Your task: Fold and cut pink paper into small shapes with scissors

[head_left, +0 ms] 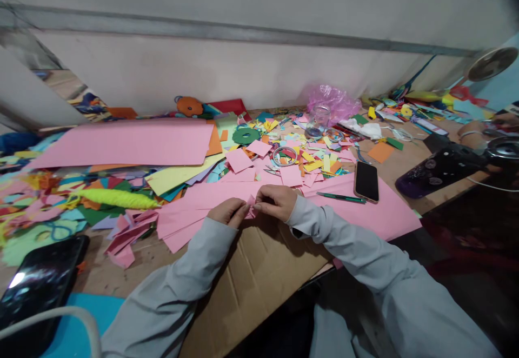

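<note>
My left hand (229, 211) and my right hand (275, 201) meet over the middle of the table, both pinching a small folded piece of pink paper (251, 206) between their fingertips. Both arms wear grey sleeves. Under the hands lie long pink paper sheets (194, 206) and a brown cardboard sheet (259, 271). Small pink paper squares (239, 159) lie just beyond the hands.
A phone (366, 181) and a green pen (340, 197) lie right of my hands. A tape roll (284, 156), a glass jar (318, 120), a large pink sheet (125, 143), a yellow-green roll (113, 198) and many coloured scraps cover the table. Another dark phone (40, 282) lies front left.
</note>
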The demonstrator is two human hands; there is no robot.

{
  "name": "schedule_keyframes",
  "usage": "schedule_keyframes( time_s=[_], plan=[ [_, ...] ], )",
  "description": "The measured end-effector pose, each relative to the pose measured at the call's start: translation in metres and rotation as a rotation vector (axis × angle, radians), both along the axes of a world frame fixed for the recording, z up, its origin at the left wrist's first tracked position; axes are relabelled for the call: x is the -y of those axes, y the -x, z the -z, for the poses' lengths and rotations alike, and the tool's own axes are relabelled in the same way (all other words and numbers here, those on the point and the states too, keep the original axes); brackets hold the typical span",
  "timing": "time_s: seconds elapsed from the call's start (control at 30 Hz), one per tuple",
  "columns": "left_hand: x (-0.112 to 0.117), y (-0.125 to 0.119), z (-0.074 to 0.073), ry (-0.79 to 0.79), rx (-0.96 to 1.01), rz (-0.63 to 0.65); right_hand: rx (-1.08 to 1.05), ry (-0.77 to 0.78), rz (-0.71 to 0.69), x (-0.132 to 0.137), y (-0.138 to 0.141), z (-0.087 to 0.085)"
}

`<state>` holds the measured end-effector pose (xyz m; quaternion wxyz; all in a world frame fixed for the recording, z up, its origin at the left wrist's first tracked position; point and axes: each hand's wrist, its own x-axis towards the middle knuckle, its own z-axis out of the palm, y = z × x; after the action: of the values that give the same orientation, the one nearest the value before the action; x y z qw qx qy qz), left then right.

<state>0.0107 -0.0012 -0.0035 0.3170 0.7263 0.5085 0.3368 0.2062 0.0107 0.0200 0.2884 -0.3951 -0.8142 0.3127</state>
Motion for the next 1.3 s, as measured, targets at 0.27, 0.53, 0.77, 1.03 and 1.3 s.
schedule_keyframes(
  time_s=[0.27, 0.53, 0.77, 1.03, 1.3],
  plan=[
    [0.000, -0.001, 0.000, 0.212, 0.293, -0.144, -0.511, 0.455, 0.150, -0.002, 0.004, 0.013],
    [0.002, -0.008, 0.003, 0.171, 0.278, -0.118, -0.575, 0.590, 0.146, 0.002, 0.009, 0.009],
    [0.003, -0.007, -0.003, 0.347, 0.402, -0.155, -0.510, 0.478, 0.184, 0.005, 0.009, 0.005],
    [0.003, -0.008, -0.002, 0.411, 0.489, -0.109, -0.351, 0.380, 0.265, 0.013, 0.011, -0.010],
    [0.006, -0.012, -0.005, 0.396, 0.516, -0.119, -0.494, 0.439, 0.212, 0.010, 0.010, -0.002]
  ],
)
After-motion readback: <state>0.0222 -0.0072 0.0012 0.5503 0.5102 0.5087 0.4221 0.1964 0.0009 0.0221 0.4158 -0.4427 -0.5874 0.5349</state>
